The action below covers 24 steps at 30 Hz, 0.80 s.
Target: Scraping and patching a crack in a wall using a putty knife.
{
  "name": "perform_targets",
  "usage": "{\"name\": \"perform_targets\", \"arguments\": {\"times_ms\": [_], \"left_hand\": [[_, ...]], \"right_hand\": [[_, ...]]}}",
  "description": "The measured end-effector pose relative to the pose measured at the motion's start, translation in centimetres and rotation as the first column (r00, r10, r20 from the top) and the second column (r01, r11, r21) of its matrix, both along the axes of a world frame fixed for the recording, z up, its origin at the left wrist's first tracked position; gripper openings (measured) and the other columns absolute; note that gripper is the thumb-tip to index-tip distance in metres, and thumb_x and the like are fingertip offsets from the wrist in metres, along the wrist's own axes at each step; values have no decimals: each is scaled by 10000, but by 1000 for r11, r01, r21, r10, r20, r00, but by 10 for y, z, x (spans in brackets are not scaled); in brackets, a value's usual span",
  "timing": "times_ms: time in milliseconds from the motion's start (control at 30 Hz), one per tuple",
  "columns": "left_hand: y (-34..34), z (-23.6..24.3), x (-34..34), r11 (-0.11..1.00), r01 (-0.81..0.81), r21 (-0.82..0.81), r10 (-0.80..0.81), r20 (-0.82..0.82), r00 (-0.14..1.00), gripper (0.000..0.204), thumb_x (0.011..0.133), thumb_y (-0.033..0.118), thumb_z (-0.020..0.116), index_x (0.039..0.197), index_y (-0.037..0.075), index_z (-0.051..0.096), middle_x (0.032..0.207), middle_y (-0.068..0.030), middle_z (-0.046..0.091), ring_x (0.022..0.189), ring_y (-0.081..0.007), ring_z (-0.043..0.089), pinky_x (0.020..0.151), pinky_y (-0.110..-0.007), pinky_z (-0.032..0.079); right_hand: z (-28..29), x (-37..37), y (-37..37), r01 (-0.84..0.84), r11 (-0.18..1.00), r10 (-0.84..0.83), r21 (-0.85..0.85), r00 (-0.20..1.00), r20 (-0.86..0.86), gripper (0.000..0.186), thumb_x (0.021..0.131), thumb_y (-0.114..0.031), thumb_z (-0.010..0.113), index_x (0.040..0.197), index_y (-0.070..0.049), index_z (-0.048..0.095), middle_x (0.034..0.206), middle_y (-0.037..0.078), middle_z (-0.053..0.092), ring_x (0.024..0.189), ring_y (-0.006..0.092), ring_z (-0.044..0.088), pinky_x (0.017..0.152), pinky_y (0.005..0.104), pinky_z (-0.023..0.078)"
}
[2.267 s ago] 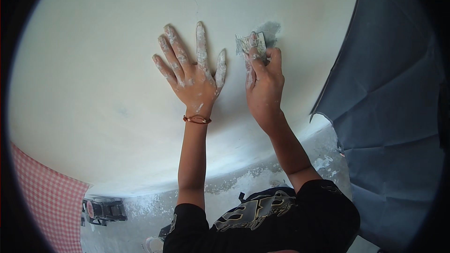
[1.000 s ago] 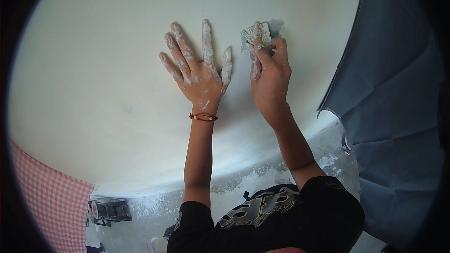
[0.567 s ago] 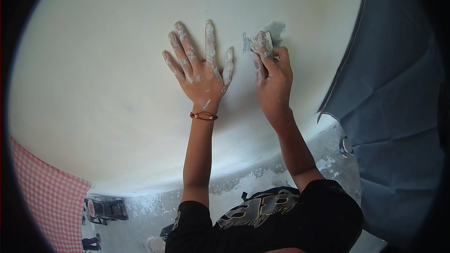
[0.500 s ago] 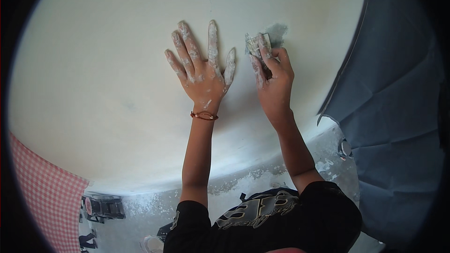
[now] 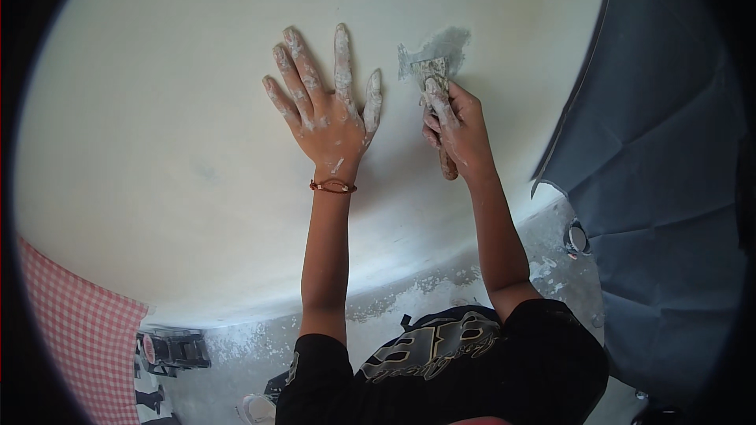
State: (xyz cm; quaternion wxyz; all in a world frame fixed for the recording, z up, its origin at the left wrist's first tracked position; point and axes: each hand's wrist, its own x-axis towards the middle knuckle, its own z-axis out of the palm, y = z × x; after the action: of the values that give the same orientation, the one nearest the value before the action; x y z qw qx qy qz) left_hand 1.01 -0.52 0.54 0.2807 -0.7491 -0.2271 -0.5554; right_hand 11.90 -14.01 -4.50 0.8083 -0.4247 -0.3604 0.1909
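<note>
My left hand [image 5: 327, 118] lies against the pale wall [image 5: 181, 94] with its fingers spread, white paste smeared over them. A brown cord bracelet [image 5: 333, 186] circles that wrist. To its right, my right hand [image 5: 463, 130] is wrapped round a putty knife [image 5: 430, 68], its brown handle end sticking out below the palm. The paste-crusted blade is at the lower edge of a grey patch [image 5: 450, 46] on the wall. Whether the blade touches the wall I cannot tell. Paste coats the right thumb and fingers as well.
A dark grey cloth [image 5: 661, 165] hangs along the right side. Pink checked cloth [image 5: 75, 323] hangs at the lower left, beside a dark stool-like object [image 5: 175, 349]. White spatters mark the grey floor [image 5: 236, 370]. A small round container [image 5: 577, 238] stands by the dark cloth.
The putty knife has turned in my right hand, so its handle now shows below the palm and more of the grey patch is uncovered. My left hand stays spread on the wall.
</note>
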Motion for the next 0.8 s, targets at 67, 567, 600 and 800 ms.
{"name": "perform_targets", "arguments": {"times_ms": [67,567,600,800], "left_hand": [[0,-1,0,1000,-6,2,6,-3,1000,639,978,536,545,1561,289,458,1636,-245,321,1514,-415,308,1233,-590,185],[5,-4,0,1000,7,10,-6,-12,1000,676,951,505,593,1562,249,461,1671,-240,238,1544,-420,227,1239,-589,156],[5,-5,-1,1000,8,4,-8,-12,1000,676,951,504,592,1563,250,460,1671,-238,238,1545,-419,225,1239,-588,157],[4,-5,-1,1000,1,-10,-1,-20,1000,680,949,504,594,1566,255,454,1671,-236,238,1544,-421,226,1237,-590,164]], "right_hand": [[-1,2,-2,-68,998,69,17,997,-25,116,1055,-54,499,985,-13,581,655,-20,488,547,61,446,494,240,392],[4,-5,32,490,869,-484,64,820,306,142,1073,-143,553,1001,-25,585,671,-41,489,547,10,389,460,214,318],[1,-6,34,519,853,-509,59,802,312,144,1074,-150,554,1004,-28,586,671,-41,490,550,13,394,464,212,325],[-7,-5,27,434,901,-426,20,875,228,134,1072,-151,557,1017,-33,591,668,-46,489,552,16,402,473,202,335]]}}
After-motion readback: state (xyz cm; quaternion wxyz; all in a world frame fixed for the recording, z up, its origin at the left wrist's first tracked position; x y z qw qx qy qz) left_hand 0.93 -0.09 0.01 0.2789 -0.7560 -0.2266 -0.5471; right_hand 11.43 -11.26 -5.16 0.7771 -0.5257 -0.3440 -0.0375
